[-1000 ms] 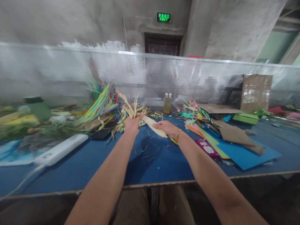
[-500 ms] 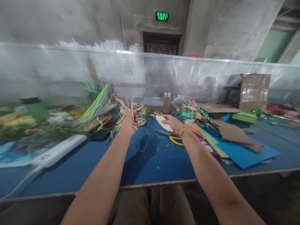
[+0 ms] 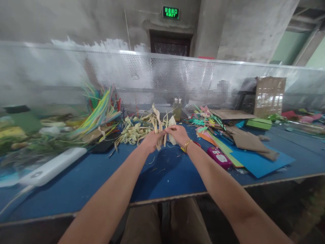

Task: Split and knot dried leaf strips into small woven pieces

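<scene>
Both my hands meet above the middle of the blue table (image 3: 167, 176). My left hand (image 3: 150, 140) is closed around a bunch of pale dried husk strips (image 3: 158, 123) that stick up from it. My right hand (image 3: 179, 134), with a gold bracelet at the wrist, pinches a wider pale husk piece (image 3: 172, 122) against the same bunch. A heap of curled husk strips (image 3: 133, 130) lies on the table just left of my hands.
Coloured paper strips (image 3: 101, 110) fan out at the left, with a white flat device (image 3: 50, 166) nearer the front. Right of my hands lie a pink box (image 3: 219, 157), blue and green paper sheets (image 3: 261, 161), brown card and a cardboard box (image 3: 269, 96). A perforated metal screen (image 3: 193, 78) runs along the back.
My right hand lifted the wide husk piece off the table and brought it to the bunch in my left hand. Both hands now meet; the view shifted slightly left.
</scene>
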The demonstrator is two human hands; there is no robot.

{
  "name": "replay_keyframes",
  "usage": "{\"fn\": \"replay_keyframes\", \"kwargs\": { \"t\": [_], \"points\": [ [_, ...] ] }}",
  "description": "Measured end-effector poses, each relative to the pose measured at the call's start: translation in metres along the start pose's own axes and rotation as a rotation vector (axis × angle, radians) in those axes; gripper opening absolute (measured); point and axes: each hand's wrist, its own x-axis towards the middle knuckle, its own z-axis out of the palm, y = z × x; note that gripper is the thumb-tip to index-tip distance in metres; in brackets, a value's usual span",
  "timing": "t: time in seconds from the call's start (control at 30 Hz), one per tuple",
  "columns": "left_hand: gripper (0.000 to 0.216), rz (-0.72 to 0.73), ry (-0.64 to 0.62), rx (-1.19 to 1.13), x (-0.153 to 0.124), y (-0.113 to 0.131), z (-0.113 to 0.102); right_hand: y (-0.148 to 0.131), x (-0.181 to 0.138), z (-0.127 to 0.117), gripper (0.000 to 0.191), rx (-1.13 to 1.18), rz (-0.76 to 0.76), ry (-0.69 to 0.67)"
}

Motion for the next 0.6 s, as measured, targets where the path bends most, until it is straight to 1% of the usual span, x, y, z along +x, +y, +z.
{"fn": "replay_keyframes", "kwargs": {
  "t": [0.13,0.27,0.37,0.43,0.53,0.57,0.6],
  "points": [
    [0.011,-0.070,0.022,-0.062,-0.004,0.008,0.002,0.004,0.004,-0.005,0.021,-0.061,0.001,0.108],
    [0.014,-0.061,0.087,-0.103,-0.006,0.015,0.001,0.008,0.009,-0.013,0.027,-0.161,0.000,0.236],
    [0.019,-0.065,0.111,-0.114,-0.004,0.018,-0.002,0.009,0.012,-0.018,0.032,-0.270,0.018,0.252],
    [0.021,-0.035,0.135,-0.146,-0.001,0.020,-0.005,0.009,0.012,-0.021,0.033,-0.312,0.048,0.184],
    [0.019,0.093,0.232,-0.176,0.002,0.026,-0.012,0.010,0.011,-0.020,0.030,-0.232,0.110,-0.054],
    [0.016,0.135,0.265,-0.131,0.002,0.027,-0.014,0.010,0.010,-0.018,0.030,-0.182,0.127,-0.120],
    [0.013,0.162,0.288,-0.042,0.001,0.029,-0.016,0.010,0.010,-0.017,0.029,-0.136,0.137,-0.156]
  ]
}}
